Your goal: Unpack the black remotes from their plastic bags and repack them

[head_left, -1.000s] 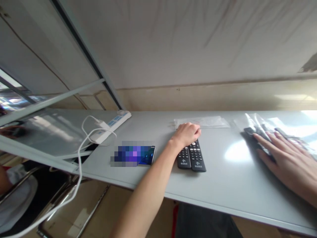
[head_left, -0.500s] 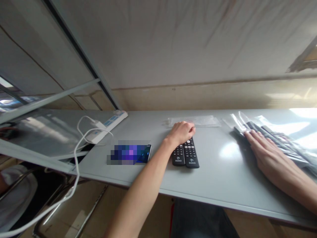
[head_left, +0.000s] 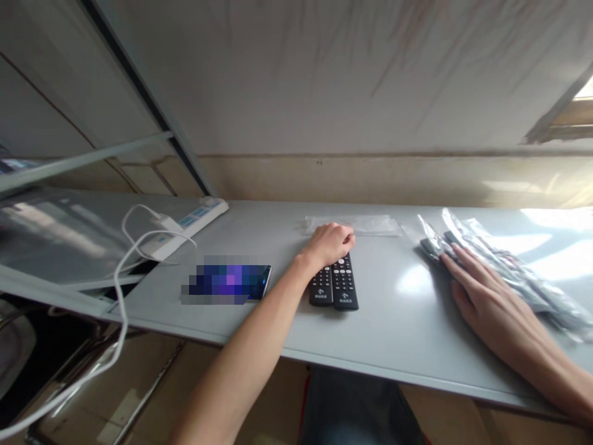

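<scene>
Far left we see a power strip (head_left: 194, 216) and phone (head_left: 231, 284) on the table (head_left: 407, 334). Left hand (head_left: 328, 242) curls over the far ends of two remotes (head_left: 334, 287) lying side by side mid-table; gripping or just resting, we can't tell. Right hand (head_left: 477, 290) lies flat, unclenched, fingertips on bagged remotes (head_left: 504, 267).

A grey table (head_left: 398, 334) is backed by a pale wall (head_left: 324, 80) at 12 o'clock and lit from a window (head_left: 579, 102) at 2 o'clock.
</scene>
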Demonstrator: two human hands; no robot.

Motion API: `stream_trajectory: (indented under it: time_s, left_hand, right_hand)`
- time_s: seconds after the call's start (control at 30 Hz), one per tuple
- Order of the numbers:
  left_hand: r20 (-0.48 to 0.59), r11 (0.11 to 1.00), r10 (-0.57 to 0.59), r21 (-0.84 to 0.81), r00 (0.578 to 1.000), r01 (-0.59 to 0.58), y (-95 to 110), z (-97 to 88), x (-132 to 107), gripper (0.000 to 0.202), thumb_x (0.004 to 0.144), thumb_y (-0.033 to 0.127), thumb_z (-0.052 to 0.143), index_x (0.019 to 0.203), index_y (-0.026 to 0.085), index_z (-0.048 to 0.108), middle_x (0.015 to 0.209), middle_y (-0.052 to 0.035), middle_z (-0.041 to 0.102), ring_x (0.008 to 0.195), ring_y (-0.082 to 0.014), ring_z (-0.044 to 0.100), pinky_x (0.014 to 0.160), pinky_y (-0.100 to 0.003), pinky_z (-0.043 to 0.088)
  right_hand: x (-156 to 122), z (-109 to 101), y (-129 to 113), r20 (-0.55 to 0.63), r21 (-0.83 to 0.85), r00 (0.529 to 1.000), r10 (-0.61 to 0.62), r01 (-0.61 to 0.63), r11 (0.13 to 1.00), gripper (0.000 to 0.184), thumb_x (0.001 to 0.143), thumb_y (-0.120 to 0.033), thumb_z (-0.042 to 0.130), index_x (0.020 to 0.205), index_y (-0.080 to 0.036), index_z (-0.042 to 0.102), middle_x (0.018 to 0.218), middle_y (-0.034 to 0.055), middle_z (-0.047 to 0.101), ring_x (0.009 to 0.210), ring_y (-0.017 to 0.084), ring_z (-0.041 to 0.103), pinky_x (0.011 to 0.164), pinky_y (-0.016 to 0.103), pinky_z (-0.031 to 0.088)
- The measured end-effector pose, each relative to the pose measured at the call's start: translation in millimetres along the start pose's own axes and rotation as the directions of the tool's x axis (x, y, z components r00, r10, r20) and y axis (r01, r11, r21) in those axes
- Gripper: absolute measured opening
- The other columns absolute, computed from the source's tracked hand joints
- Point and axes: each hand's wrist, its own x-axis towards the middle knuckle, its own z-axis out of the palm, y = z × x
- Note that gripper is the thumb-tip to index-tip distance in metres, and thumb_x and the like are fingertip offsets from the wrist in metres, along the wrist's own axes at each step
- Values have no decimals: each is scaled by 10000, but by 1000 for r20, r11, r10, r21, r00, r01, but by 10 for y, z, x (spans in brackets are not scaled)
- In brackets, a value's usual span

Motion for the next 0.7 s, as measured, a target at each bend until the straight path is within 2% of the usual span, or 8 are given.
stream_trajectory:
  time_s: [0.13, 0.27, 0.33, 0.43, 0.5, 0.57, 0.63, 0.7]
  left_hand:
    - [-16, 1000, 17, -2, 1000, -17, -26, 32, 19, 286, 999, 246, 557, 776, 198, 729, 800, -79, 755, 685, -189, 607, 678, -330, 345]
    - [-18, 1000, 8, -17, 1000, -8, -34, 22, 16, 296, 993, 237, 543, 743, 202, 698, 767, -73, 732, 670, -189, 596, 673, -325, 354]
    - [-40, 998, 23, -57, 999, -25, -24, -5, 6, 372, 1038, 315, 499, 732, 203, 678, 778, -79, 724, 697, -198, 606, 687, -327, 375]
    - [-146, 966, 43, -246, 988, -78, 7, -60, -6, 536, 1079, 572, 415, 804, 201, 686, 809, -79, 716, 764, -209, 628, 733, -328, 440]
    - [-223, 860, 3, -497, 975, -117, 32, -85, 4, 609, 1048, 709, 400, 904, 199, 698, 833, -70, 732, 793, -202, 651, 751, -321, 493]
    - [-284, 665, -113, -733, 952, -140, 57, -87, 31, 626, 1024, 754, 413, 930, 199, 688, 899, -82, 753, 820, -198, 683, 699, -303, 524]
    - [-259, 459, -234, -879, 937, -129, 77, -68, 64, 534, 966, 729, 564, 932, 206, 668, 912, -74, 753, 777, -195, 708, 595, -284, 514]
    - [-173, 319, -301, -945, 938, -72, 87, -42, 93, 459, 894, 658, 708, 920, 204, 646, 866, -56, 742, 700, -191, 724, 545, -277, 516]
  right_hand:
    - [-3, -91, -67, 24, -45, 999, 34, -33, 998, 552, 1087, -320, 401, 1604, -214, 560, 1626, 202, 512, 1499, 467, 515, 1194, 641, 511]
    - [45, -196, -141, -14, -18, 1000, -4, 4, 1000, 528, 1082, -254, 443, 1600, -237, 540, 1555, 194, 556, 1369, 440, 626, 1061, 628, 601]
    - [170, -299, -243, -110, 27, 994, -14, 17, 1000, 537, 1083, -232, 472, 1619, -262, 503, 1497, 184, 597, 1304, 411, 665, 1009, 605, 628]
    - [517, -418, -464, -250, 161, 967, -53, 96, 982, 561, 1076, -245, 552, 1625, -330, 478, 1507, 161, 578, 1306, 356, 672, 1018, 527, 644]
    - [801, -397, -589, -282, 264, 941, -187, 264, 928, 597, 1074, -266, 577, 1648, -348, 436, 1540, 141, 551, 1367, 329, 641, 1078, 496, 627]
    - [1045, -290, -659, -252, 365, 916, -311, 387, 847, 596, 1090, -277, 556, 1661, -354, 404, 1568, 120, 543, 1414, 298, 615, 1136, 469, 599]
    - [1190, -143, -686, -243, 441, 896, -372, 443, 780, 586, 1099, -281, 537, 1661, -358, 390, 1592, 104, 543, 1434, 281, 603, 1165, 466, 579]
    - [1227, -12, -693, -262, 491, 909, -323, 414, 766, 613, 1079, -322, 587, 1658, -347, 388, 1614, 109, 534, 1480, 308, 560, 1207, 514, 535]
